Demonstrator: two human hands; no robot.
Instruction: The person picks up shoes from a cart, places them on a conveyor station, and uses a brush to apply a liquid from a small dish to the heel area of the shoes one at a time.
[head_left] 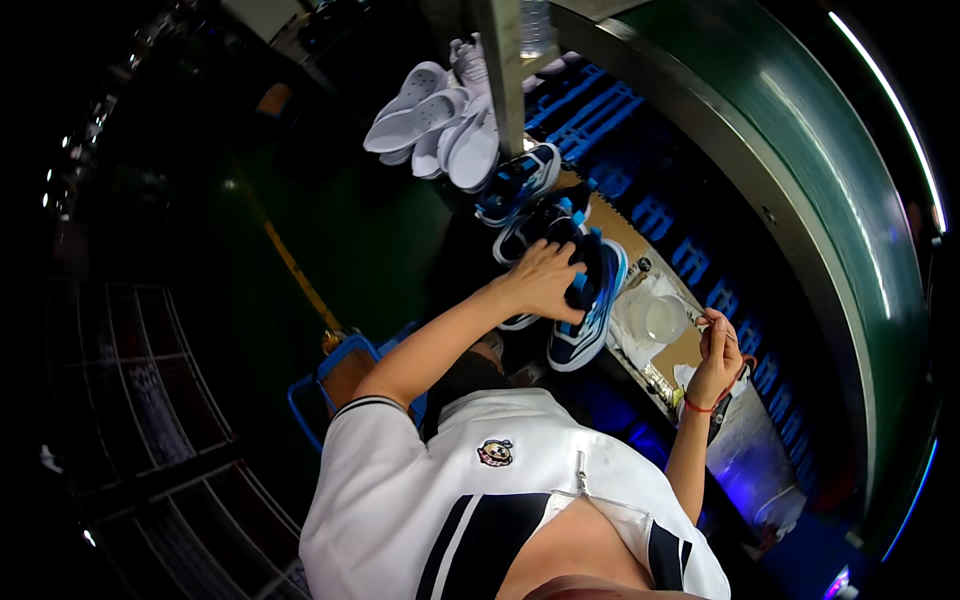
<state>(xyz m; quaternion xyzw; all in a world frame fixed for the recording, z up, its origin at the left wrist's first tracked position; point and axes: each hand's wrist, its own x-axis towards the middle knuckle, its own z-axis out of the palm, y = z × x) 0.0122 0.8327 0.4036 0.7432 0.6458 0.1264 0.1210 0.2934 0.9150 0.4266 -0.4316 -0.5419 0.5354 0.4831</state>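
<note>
My left hand (pixel 545 280) reaches out and grips a dark blue sneaker with light blue stripes and a white sole (pixel 592 318), which lies on a brown work surface (pixel 680 352). My right hand (pixel 716 352) is raised beside the surface with its fingers pinched on a small thin tool; what kind it is I cannot make out. A red band circles that wrist. Between the two hands stands a clear plastic cup (pixel 662 318) on white paper.
More dark blue sneakers (pixel 518 182) lie beyond the held one, and several white shoes (pixel 440 122) are piled farther off by a grey post (pixel 505 70). A curved green belt (pixel 800 160) and blue racks (pixel 650 215) run along the right. A blue-framed stool (pixel 335 372) stands at the left.
</note>
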